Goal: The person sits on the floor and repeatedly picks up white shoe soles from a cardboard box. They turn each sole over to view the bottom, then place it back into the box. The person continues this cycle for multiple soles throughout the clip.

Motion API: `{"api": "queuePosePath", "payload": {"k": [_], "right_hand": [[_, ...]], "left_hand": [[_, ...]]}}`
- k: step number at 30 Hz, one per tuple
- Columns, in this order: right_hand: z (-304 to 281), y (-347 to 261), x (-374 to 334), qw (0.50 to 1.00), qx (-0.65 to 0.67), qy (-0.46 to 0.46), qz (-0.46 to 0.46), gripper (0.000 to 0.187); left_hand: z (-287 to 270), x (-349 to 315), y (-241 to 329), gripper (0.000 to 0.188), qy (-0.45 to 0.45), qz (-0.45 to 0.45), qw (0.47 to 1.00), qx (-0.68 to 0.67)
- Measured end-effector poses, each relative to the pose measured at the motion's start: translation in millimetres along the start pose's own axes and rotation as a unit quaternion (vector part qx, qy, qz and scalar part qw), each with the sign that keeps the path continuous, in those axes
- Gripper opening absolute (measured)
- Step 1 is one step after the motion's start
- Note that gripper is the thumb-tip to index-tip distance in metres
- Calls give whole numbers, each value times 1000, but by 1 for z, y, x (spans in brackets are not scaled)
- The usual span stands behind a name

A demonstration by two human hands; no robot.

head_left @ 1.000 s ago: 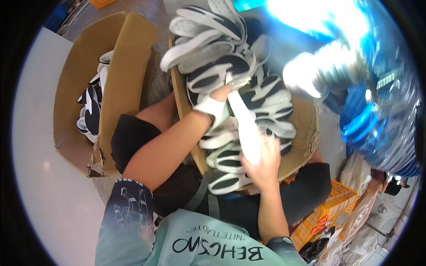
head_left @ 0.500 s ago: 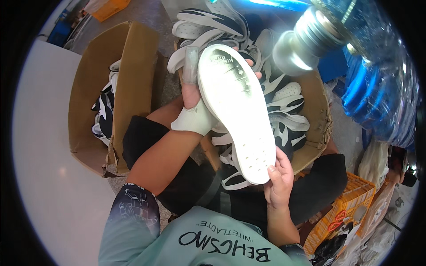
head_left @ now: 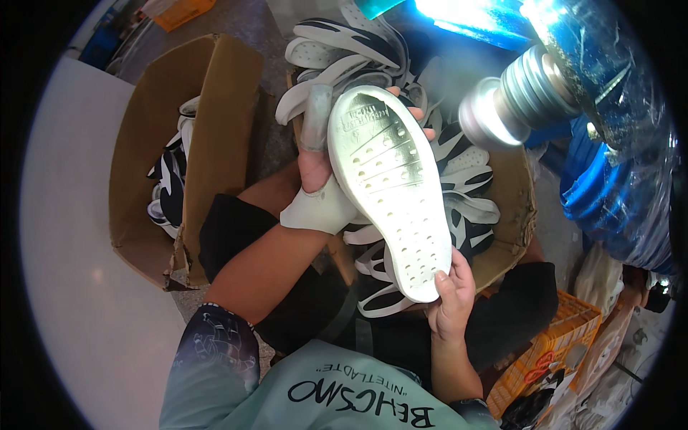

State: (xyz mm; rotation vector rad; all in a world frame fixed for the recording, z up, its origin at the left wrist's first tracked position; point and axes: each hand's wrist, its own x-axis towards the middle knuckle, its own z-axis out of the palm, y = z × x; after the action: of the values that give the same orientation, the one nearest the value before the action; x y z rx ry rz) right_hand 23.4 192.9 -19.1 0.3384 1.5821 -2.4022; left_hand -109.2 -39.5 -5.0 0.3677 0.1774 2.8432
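A white shoe sole (head_left: 401,208) with rows of small dimples lies slantwise between my hands, its wide end up and to the left. My left hand (head_left: 315,172) supports the wide end from behind, with fingertips showing past its right edge. A white wrap covers that wrist, and a cloudy clear sleeve (head_left: 316,118) is on the thumb. At the narrow lower end, my right hand (head_left: 451,295) pinches the rim between thumb and fingers. Behind the sole, several white-and-black soles (head_left: 469,179) fill a cardboard box (head_left: 517,215).
To the left stands another cardboard box (head_left: 222,136) with more white-and-black soles (head_left: 170,179). A lit lamp (head_left: 494,111) hangs close at upper right, beside blue plastic-wrapped material (head_left: 609,179). At lower right is an orange crate (head_left: 562,326). A white surface (head_left: 79,251) runs along the left.
The sole has shifted slightly down and right with both hands still on it. Glare on it has lessened, so more dimples show. The lamp sits farther right in view.
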Motion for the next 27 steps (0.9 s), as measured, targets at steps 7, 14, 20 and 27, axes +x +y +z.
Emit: {"api": "queuePosePath", "payload": {"k": [7, 14, 20, 27], "right_hand": [[37, -3, 19, 1000, 6, -29, -4, 53], [23, 15, 109, 953, -266, -138, -43, 48], [-85, 99, 227, 763, -646, 2, -24, 66], [-134, 175, 262, 779, -619, -56, 84, 64]], "left_hand": [[-16, 1, 1, 80, 138, 22, 986, -91], [-15, 0, 47, 90, -10, -20, 1000, -15], [2, -8, 125, 68, -33, 300, 953, -9], [-52, 10, 51, 67, 237, 83, 968, 16]]}}
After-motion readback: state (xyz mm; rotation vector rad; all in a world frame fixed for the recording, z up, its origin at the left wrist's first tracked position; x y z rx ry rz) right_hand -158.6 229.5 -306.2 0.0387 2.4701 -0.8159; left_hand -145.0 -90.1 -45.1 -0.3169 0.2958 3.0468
